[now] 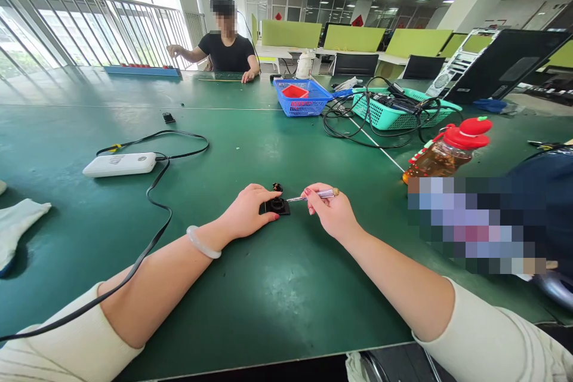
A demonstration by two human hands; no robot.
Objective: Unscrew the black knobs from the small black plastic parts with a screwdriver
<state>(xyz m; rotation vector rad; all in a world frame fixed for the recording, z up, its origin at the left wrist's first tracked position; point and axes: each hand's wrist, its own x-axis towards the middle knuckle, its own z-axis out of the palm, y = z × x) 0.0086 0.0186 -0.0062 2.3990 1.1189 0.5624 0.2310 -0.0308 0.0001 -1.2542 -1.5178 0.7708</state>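
On the green table lies a small flat black square part (278, 208) with a ring-shaped middle; what kind of part it is, I cannot make out. My left hand (251, 208) grips it at the left, thumb at its near edge and a finger over its far edge. A small dark piece with a coppery tint (277, 187) shows just behind it. Pinched in my right hand (330, 210) is a slim screwdriver (323, 193) with a clear handle. It lies nearly level, its tip touching or very close to the black part's right side.
A white power bank (120, 165) with a black cable is at left, its cable crossing my left forearm. Blue (304, 98) and teal (388, 112) baskets, tangled cables and a red-lidded bottle (452, 149) stand right. Another person (227, 51) sits across the green table (250, 310).
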